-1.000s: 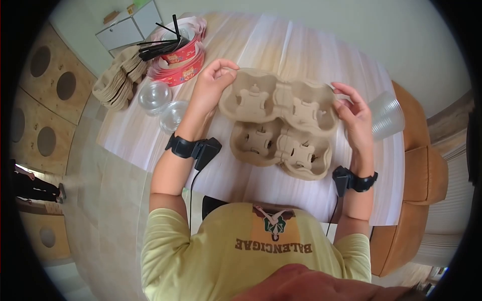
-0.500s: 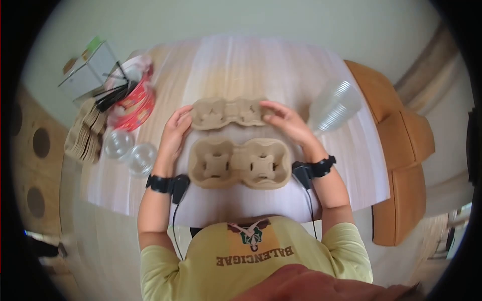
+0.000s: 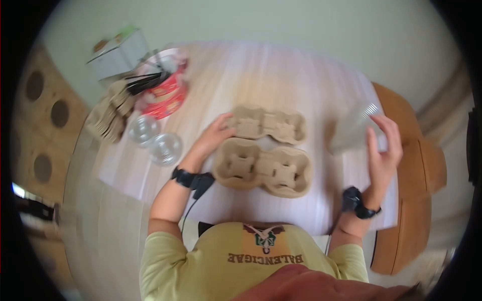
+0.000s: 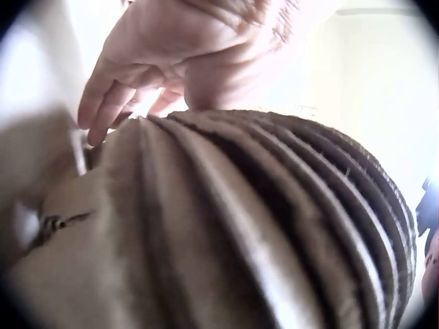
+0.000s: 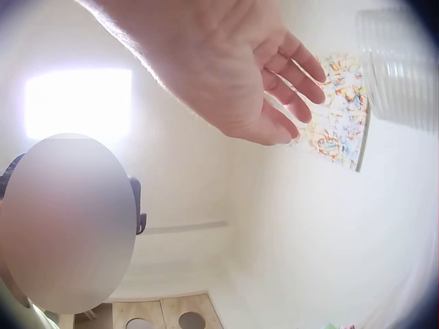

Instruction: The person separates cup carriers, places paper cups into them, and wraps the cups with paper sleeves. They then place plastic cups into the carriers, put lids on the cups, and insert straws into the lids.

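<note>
On the table in front of me, two moulded-pulp cup carriers lie one behind the other. The far cup carrier (image 3: 285, 128) has my left hand (image 3: 216, 136) at its left end, fingertips right at the rim and fingers loosely bent. The near one is the top of a stack of cup carriers (image 3: 258, 164), its layered edges filling the left wrist view (image 4: 274, 205). Off to the right, my right hand (image 3: 385, 150) is spread beside a leaning stack of clear plastic cups (image 3: 351, 131), thumb and fingers apart. In the right wrist view those cups (image 5: 401, 68) appear just beyond the fingertips.
Two clear round plastic containers (image 3: 165, 149) stand at the table's left. Behind them are red printed paper bands (image 3: 165, 98), black straws (image 3: 145, 83) and another stack of cup carriers (image 3: 108, 118). A brown padded seat (image 3: 409, 200) lines the right edge.
Both hands held the far carrier, moved it beyond the near stack and lowered it. My right hand has since let go and moved right to the cups; the left stays at the carrier.
</note>
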